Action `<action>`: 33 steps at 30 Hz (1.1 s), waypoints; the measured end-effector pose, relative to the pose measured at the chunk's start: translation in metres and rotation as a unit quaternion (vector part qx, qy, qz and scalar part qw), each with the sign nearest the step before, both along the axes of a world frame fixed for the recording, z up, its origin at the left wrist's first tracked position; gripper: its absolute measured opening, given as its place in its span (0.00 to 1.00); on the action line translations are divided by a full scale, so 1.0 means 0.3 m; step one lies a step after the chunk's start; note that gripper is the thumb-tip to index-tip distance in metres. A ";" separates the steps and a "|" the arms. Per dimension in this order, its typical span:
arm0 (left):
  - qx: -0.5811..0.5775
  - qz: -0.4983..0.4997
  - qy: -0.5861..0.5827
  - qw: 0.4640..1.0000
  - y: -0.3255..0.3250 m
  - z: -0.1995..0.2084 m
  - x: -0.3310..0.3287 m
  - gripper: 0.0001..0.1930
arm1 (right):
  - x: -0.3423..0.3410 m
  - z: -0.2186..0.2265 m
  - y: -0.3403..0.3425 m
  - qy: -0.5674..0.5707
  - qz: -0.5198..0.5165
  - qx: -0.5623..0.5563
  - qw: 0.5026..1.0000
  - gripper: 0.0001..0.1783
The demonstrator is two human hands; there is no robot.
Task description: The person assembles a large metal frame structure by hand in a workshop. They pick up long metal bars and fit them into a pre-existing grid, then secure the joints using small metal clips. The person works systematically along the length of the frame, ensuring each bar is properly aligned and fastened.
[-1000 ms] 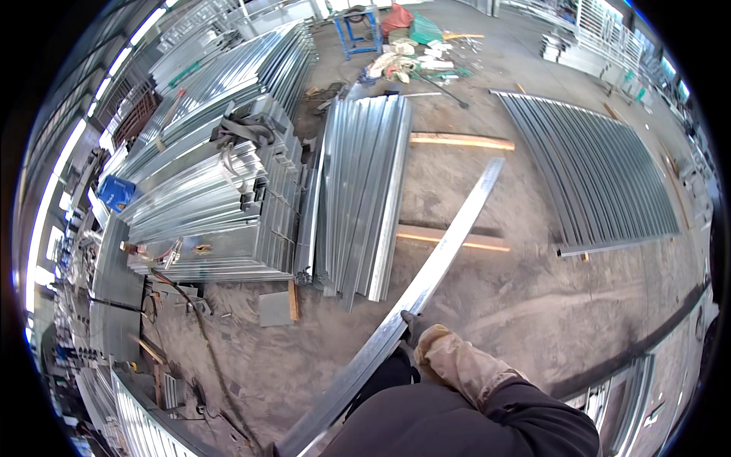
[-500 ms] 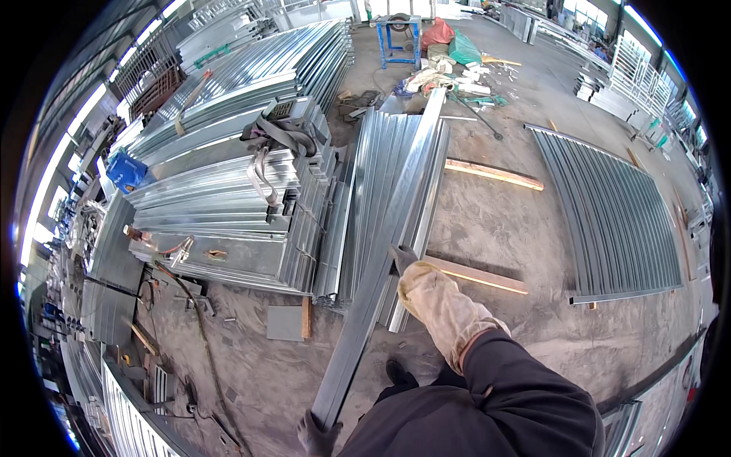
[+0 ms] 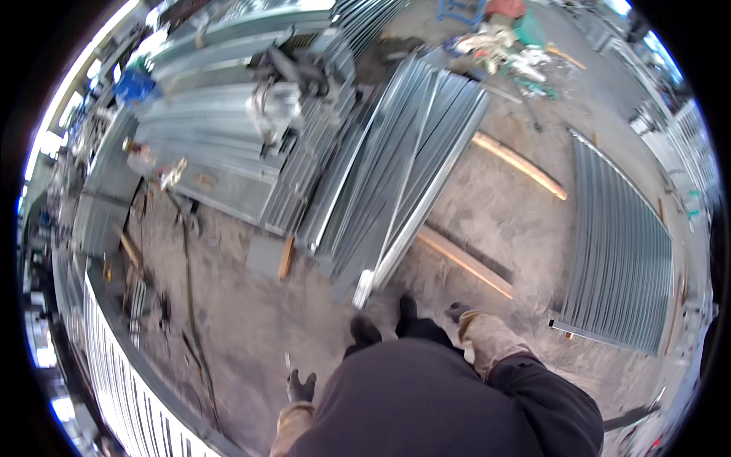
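Atop the metal profile stack, one long metal profile lies lengthwise, near end by the shoes. Left gloved hand empty, fingers spread; right gloved hand off the profile, finger pose can't be told.

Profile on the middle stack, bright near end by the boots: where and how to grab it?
Probably the profile's bright near end, from the person's side: it juts slightly past its neighbours on the stack, towards the boots. The rest lies along the stack, so it looks harder to get fingers under. Left hand and right hand are both off it.
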State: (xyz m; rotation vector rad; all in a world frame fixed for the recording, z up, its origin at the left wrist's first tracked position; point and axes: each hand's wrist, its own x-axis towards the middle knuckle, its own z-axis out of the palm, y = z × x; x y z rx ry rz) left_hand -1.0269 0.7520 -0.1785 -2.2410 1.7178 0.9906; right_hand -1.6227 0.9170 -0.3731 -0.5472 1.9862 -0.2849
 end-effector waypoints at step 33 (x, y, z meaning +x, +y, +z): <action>0.066 0.091 0.168 0.979 0.330 -0.253 0.356 0.42 | -0.085 0.428 0.147 -0.064 -0.291 -0.077 0.951 0.19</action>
